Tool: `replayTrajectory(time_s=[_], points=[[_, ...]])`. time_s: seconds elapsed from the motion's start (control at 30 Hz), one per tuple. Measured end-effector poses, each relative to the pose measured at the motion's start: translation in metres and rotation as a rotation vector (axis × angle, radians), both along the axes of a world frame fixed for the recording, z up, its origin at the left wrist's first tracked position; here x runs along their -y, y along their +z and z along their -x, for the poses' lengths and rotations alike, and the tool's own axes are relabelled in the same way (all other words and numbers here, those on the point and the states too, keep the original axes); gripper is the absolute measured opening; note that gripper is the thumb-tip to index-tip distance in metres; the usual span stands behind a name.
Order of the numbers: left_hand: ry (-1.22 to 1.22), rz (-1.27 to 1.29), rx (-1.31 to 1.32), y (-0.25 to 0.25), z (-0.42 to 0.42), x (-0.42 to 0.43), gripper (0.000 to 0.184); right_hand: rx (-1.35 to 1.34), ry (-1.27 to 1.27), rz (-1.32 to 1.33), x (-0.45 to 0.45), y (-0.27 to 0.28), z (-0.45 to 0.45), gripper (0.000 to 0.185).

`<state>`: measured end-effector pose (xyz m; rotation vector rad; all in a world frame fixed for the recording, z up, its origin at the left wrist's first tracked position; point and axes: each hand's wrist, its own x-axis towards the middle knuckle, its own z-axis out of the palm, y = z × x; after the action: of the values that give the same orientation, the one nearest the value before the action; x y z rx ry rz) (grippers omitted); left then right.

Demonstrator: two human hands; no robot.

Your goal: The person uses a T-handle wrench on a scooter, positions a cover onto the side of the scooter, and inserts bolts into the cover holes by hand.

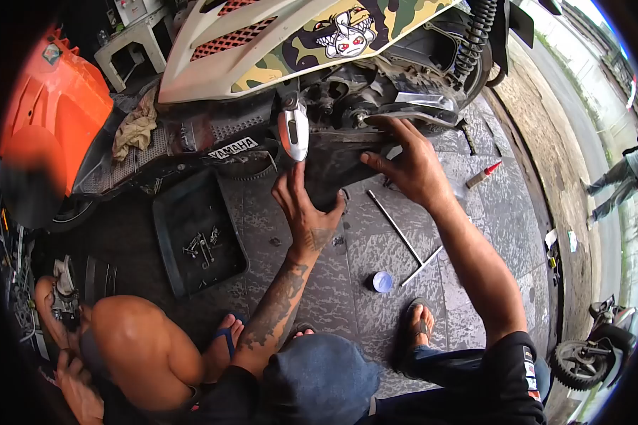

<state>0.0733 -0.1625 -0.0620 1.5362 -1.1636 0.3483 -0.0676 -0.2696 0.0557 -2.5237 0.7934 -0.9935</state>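
Both of my hands hold a black cover [336,166] by its two ends, close against the side of a scooter [276,57] with camouflage panels. My left hand [306,212] grips its lower left end, thumb and fingers apart around it. At the upper right end my right hand [412,164] is closed on it, with the thumb on the near face and the fingers along the far edge. Just beyond lie the scooter's exposed engine parts [358,113]. A silver and orange footpeg [292,131] stands beside the cover's left end.
On the tiled floor are a black tray [166,244] with several bolts, a T-handle wrench [397,230], a round blue-topped container [382,282] and a red-capped tube [483,174]. Another person's bare knee [134,340] is at left, their hand near a metal part [65,290].
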Motion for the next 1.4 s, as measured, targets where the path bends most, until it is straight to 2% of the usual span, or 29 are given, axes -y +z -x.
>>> replayTrajectory(time_s=[0.07,0.17,0.23,0.3,0.37,0.4,0.43,0.5,0.63,0.77,0.83,0.9,1.03,1.23,1.3,1.33,1.4], points=[[-0.047,-0.026,0.105,0.009,-0.005,0.003,0.085,-0.146,0.075,-0.060,0.024,0.007,0.003,0.039],[-0.094,-0.014,0.103,0.006,-0.013,0.010,0.081,-0.176,0.115,-0.062,0.051,0.021,0.007,0.039],[-0.057,0.099,-0.101,-0.003,-0.011,0.013,0.075,-0.070,0.124,0.045,0.064,0.028,0.014,0.039],[-0.091,0.095,-0.382,-0.022,-0.015,0.016,0.065,-0.038,0.112,0.056,0.079,0.029,0.021,0.040],[-0.301,0.032,-0.736,-0.027,-0.015,0.016,0.047,0.061,0.177,-0.071,0.093,0.023,0.025,0.040],[-0.387,0.028,-0.900,-0.027,-0.018,0.020,0.049,0.081,0.150,-0.069,0.096,0.021,0.024,0.040],[-0.358,0.024,-0.898,-0.021,-0.017,0.022,0.049,0.100,0.119,-0.067,0.096,0.019,0.023,0.040],[-0.484,-0.008,-1.077,0.006,-0.015,0.031,0.044,0.260,0.124,0.015,0.107,-0.009,0.006,0.042],[-0.472,0.131,-1.269,0.007,-0.035,0.051,0.037,0.262,-0.002,0.012,0.100,-0.015,0.000,0.040],[-0.341,0.224,-1.246,0.010,-0.038,0.066,0.034,0.282,0.020,0.132,0.099,-0.010,-0.002,0.036],[-0.311,0.244,-1.244,0.010,-0.042,0.068,0.032,0.291,0.022,0.104,0.101,-0.008,-0.004,0.035],[-0.440,0.323,-1.228,0.008,-0.039,0.068,0.035,0.324,0.084,0.073,0.105,-0.009,-0.003,0.035],[-0.488,0.327,-1.232,0.017,-0.036,0.071,0.030,0.363,0.137,0.078,0.123,-0.001,-0.009,0.037],[-0.487,0.368,-1.181,0.016,-0.039,0.080,0.037,0.347,0.118,0.064,0.129,0.002,-0.012,0.039],[-0.307,0.414,-1.186,0.015,-0.031,0.086,0.041,0.407,0.129,0.046,0.123,-0.002,-0.012,0.038],[-0.261,0.353,-1.093,0.009,-0.033,0.088,0.049,0.432,0.097,0.104,0.123,-0.005,-0.016,0.037],[-0.224,0.299,-1.133,0.009,-0.022,0.088,0.052,0.444,0.085,0.139,0.127,-0.010,-0.020,0.037]])
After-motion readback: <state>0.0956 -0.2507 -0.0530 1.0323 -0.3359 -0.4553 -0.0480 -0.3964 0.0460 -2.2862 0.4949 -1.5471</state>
